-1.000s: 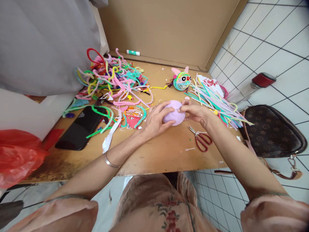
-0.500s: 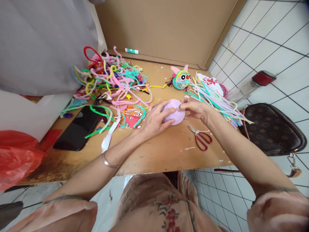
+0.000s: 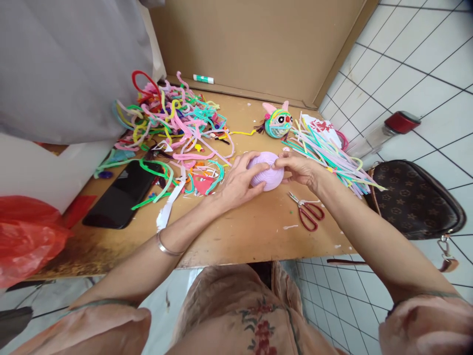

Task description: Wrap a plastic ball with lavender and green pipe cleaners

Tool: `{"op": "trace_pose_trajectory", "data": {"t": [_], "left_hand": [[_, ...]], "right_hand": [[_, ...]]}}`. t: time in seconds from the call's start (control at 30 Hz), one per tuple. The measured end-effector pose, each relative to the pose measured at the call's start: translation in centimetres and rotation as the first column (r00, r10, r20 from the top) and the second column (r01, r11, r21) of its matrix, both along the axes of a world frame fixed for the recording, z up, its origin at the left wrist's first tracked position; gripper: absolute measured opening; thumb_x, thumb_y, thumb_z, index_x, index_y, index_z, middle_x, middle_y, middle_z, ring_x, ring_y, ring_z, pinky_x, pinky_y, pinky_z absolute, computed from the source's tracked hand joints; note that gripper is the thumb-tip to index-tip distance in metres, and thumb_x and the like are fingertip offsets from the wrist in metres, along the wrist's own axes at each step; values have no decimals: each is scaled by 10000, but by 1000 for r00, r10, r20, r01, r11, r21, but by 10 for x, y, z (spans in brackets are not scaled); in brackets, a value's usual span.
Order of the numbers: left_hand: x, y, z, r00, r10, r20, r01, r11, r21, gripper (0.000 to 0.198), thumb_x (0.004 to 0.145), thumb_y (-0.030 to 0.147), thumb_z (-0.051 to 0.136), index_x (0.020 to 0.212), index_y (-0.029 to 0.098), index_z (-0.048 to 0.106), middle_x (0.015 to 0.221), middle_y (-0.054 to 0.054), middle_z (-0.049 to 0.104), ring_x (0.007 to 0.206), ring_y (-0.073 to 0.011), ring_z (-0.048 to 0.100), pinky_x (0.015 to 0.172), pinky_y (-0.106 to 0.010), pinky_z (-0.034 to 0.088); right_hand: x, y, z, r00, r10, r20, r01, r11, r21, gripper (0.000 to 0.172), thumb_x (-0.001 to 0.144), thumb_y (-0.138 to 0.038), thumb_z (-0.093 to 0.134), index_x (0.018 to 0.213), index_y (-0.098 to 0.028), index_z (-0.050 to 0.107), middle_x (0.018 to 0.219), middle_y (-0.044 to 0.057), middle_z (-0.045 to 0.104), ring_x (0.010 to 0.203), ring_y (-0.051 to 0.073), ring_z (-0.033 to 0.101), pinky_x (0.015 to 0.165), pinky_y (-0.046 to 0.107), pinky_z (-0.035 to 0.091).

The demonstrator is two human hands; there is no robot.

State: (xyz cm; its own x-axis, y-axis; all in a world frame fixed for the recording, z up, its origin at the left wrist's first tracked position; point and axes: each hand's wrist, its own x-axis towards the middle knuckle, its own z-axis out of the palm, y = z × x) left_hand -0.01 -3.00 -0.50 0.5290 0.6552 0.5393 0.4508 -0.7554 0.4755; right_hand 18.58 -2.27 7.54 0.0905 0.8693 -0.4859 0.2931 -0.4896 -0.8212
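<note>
A lilac ball point(image 3: 266, 178) with a ridged, wound surface is held between my two hands over the table. My left hand point(image 3: 242, 178) curves around its left side, fingers laid over the top and front. At its right edge, my right hand point(image 3: 295, 168) presses thumb and fingertips against the ball; whether a strand end is pinched there I cannot make out. Red-handled scissors point(image 3: 311, 214) lie slightly open on the table, below my right hand. Behind the ball sits a multicoloured wound ball with pink ears and googly eyes point(image 3: 279, 122).
Tangled pipe cleaners point(image 3: 177, 116) heap at the back left, beside a black phone point(image 3: 120, 197). Straight pipe cleaners point(image 3: 332, 158) lie at the right, near a brown handbag point(image 3: 417, 199) and a red-capped bottle point(image 3: 401, 122). A glue stick point(image 3: 203, 79) rests by the cardboard point(image 3: 251, 44).
Both hands stay on the lilac ball with almost the same grip. The view has shifted very slightly; nothing on the table has visibly moved.
</note>
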Motion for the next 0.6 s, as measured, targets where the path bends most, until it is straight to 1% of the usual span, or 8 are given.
{"op": "trace_pose_trajectory", "data": {"t": [0.13, 0.23, 0.33, 0.5, 0.6], "left_hand": [[0, -2, -2, 999, -35, 30, 35, 999, -11, 390, 880, 249, 579, 1268, 215, 614, 1442, -142, 466, 1347, -288, 454, 1120, -479, 414], [-1, -2, -4, 997, -57, 41, 57, 998, 5, 386, 898, 219, 548, 1277, 199, 612, 1451, -158, 461, 1361, -285, 456, 1132, -483, 409], [-1, -2, -5, 995, -84, 48, 84, 996, -2, 385, 912, 206, 527, 1288, 181, 606, 1468, -170, 450, 1382, -283, 447, 1139, -482, 410], [-2, -2, -7, 993, -100, 66, 100, 995, 1, 391, 917, 165, 505, 1298, 179, 593, 1487, -165, 451, 1398, -258, 453, 1145, -468, 420], [-1, -2, -7, 991, -107, 79, 106, 994, 16, 392, 923, 151, 495, 1303, 169, 590, 1484, -171, 462, 1402, -260, 460, 1140, -460, 433]], "right_hand": [[0, -2, 1, 1000, 3, 25, -3, 1000, -17, 294, 481, -215, 666, 674, -222, 444, 757, -12, 554, 826, 179, 497, 695, 354, 382], [1, -3, 3, 999, -3, 45, 4, 999, -37, 300, 496, -220, 681, 688, -221, 450, 759, -5, 556, 838, 187, 496, 700, 350, 386], [2, -4, 6, 997, 21, 70, -17, 998, -55, 282, 519, -216, 684, 692, -220, 461, 762, -5, 560, 863, 193, 500, 718, 351, 392], [5, -1, 7, 995, 49, 92, -41, 995, -87, 255, 561, -216, 689, 711, -223, 482, 788, -2, 595, 903, 210, 527, 734, 353, 387], [7, 0, 7, 994, 54, 99, -43, 994, -102, 253, 574, -217, 698, 704, -224, 482, 800, -1, 600, 915, 212, 532, 730, 351, 384]]}}
